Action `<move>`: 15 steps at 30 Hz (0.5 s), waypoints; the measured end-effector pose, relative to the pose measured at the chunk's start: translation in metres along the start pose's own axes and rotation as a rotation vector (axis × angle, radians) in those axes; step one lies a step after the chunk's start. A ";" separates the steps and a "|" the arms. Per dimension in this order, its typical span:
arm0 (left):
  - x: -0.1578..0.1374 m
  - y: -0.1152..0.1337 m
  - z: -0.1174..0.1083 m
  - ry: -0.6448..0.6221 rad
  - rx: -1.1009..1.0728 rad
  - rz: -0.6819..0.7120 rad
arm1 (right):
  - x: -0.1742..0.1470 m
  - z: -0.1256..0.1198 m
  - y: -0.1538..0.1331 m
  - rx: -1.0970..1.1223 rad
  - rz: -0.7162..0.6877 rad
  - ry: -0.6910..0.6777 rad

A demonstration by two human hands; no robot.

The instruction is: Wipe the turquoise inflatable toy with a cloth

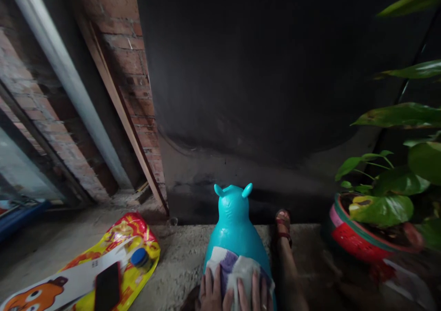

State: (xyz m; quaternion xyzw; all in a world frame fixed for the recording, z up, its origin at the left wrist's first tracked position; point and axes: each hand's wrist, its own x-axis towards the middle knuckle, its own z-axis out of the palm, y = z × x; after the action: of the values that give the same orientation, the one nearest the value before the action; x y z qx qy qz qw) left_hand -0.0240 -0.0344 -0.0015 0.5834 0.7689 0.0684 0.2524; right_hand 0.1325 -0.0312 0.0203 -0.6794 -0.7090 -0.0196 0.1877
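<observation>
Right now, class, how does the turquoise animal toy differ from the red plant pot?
The turquoise toy is plain, smooth and one colour; the red pot carries green and pink bands at its rim. The toy has a cloth on it, pressed by both hands, left hand and right hand; the pot holds a leafy plant and nobody touches it. Both stand on the rough concrete floor.

Toy animal (236, 228) showing glossy turquoise. Cloth (234, 268) on it w/ white & purple stripes. Bag (126, 242) near left glowing yellow-red, orange cartoon print. Pot (358, 242) right showing red w/ green, pink rim bands. Bottle cap (139, 257) blue.
</observation>
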 end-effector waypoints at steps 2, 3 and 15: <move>0.014 0.004 -0.011 -0.020 -0.024 0.053 | -0.006 0.012 -0.010 0.006 -0.024 -0.043; 0.021 0.007 -0.017 -0.023 -0.051 0.054 | -0.004 0.018 -0.015 0.017 -0.036 -0.065; 0.068 0.014 -0.022 0.010 -0.142 -0.012 | 0.051 0.022 -0.028 0.128 -0.074 -0.187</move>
State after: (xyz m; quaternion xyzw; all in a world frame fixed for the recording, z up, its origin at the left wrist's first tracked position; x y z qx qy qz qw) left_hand -0.0352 0.0372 0.0021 0.5589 0.7671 0.1242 0.2895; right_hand 0.0999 0.0212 0.0212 -0.6381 -0.7480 0.0823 0.1629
